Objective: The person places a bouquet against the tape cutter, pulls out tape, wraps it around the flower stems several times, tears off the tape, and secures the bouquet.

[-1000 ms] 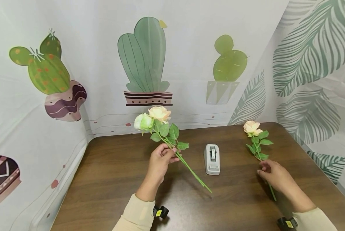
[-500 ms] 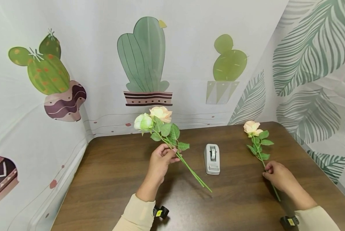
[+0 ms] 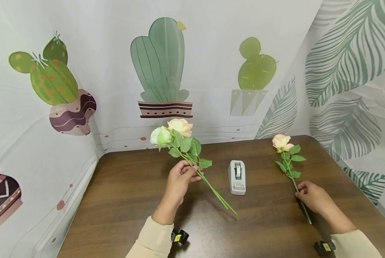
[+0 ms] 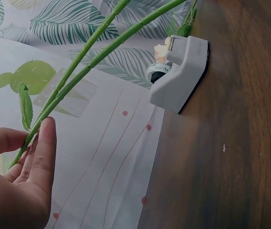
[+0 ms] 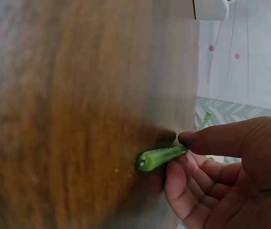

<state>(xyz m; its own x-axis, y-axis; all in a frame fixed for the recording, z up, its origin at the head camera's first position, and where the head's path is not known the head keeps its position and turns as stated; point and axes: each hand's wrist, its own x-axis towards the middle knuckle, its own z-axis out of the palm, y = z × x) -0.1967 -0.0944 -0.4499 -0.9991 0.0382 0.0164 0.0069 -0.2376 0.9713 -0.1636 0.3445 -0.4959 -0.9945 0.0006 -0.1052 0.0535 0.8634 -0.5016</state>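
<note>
My left hand (image 3: 178, 182) pinches two rose stems together just below their leaves. One bears a peach rose (image 3: 180, 127), the other a pale green-white rose (image 3: 160, 136). In the left wrist view the two green stems (image 4: 90, 67) cross at the fingertips and spread apart beyond them. On the right, a single peach rose (image 3: 281, 142) points to the far edge of the table. My right hand (image 3: 314, 197) pinches its stem below the leaves, between thumb and fingers. Its cut stem end (image 5: 147, 162) shows close over the wood in the right wrist view.
A white tape dispenser (image 3: 237, 181) with a roll in it stands on the brown wooden table (image 3: 131, 193), between the two hands. Behind the table hangs a white cloth (image 3: 211, 71) printed with cacti and leaves. Each wrist wears a small black camera.
My right hand has slid down the single rose's stem, toward me and slightly right, and the stem's lower end has shifted a little right. The left hand and its two roses stay nearly still.
</note>
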